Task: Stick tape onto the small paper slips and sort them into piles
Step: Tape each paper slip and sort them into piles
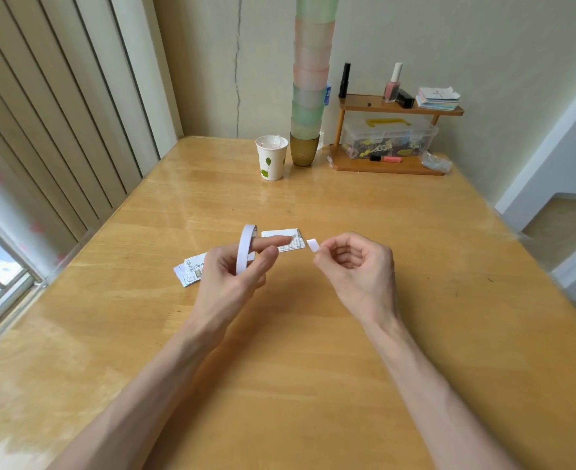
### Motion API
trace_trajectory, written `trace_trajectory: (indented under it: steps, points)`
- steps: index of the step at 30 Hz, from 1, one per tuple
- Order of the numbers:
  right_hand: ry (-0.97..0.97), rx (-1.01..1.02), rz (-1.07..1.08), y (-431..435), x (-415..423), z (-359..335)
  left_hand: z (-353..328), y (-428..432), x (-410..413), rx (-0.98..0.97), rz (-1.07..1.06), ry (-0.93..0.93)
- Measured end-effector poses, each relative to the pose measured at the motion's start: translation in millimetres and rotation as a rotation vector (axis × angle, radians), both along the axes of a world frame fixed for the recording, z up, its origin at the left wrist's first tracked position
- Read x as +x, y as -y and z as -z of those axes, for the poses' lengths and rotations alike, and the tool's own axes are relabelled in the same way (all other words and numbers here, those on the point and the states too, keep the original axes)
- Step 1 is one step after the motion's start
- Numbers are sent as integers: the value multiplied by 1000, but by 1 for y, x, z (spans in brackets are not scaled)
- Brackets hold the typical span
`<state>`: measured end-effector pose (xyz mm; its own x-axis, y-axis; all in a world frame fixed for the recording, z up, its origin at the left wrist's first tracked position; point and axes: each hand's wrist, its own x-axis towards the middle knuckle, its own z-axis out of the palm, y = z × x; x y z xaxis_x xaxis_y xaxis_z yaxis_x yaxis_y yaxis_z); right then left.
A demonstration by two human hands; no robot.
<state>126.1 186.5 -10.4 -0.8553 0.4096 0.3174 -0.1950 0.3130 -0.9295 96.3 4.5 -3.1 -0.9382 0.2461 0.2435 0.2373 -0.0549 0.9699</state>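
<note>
While the left hand (229, 279) is holding up a thin white tape roll (245, 249), a flat matte ring, its index finger is poking through the hole and the thumb is pressing against the rim, with the other fingers curling under. The right hand (357, 266) is pinching a short rectangular tape piece (313, 245) between thumb and index tip, the rest of the fingers curling loosely toward the palm; the piece is sitting apart from the roll. Both bare forearms are reaching in from the bottom edge over a glossy wooden table (313, 351). Printed paper slips are lying in two piles: a squared stack (290, 245) just behind the left index finger, and a fanned pile (188, 271) beside the left hand. At the far edge, a leaf-print paper cup (272, 161) is holding something crumpled and clear. A ribbed gold cup (304, 149) is carrying a tall column of frosted pastel cups (310, 83). A clear plastic box (388, 135) with a yellow handle is sitting under a wooden shelf (364, 106), holding small mixed bits too tiny to tell.
</note>
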Motion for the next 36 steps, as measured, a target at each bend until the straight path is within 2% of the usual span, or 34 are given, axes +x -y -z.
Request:
trace_trajectory:
  steps: [3, 7, 9, 24, 31, 36]
  points:
    - [99, 112, 75, -13, -4, 4, 0, 1, -1, 7, -18, 20]
    - [329, 533, 193, -38, -6, 13, 1, 2, -2, -11, -53, 47]
    - [359, 612, 217, -44, -8, 18, 1, 2, -3, -12, -59, 44]
    - [321, 661, 341, -49, -9, 25, 1, 2, -3, 2, -80, 61]
    - [316, 700, 315, -50, -11, 27, 2, 2, -4, 4, -82, 58]
    - [275, 653, 294, -50, -12, 28, 2, 2, -5, 8, -85, 61]
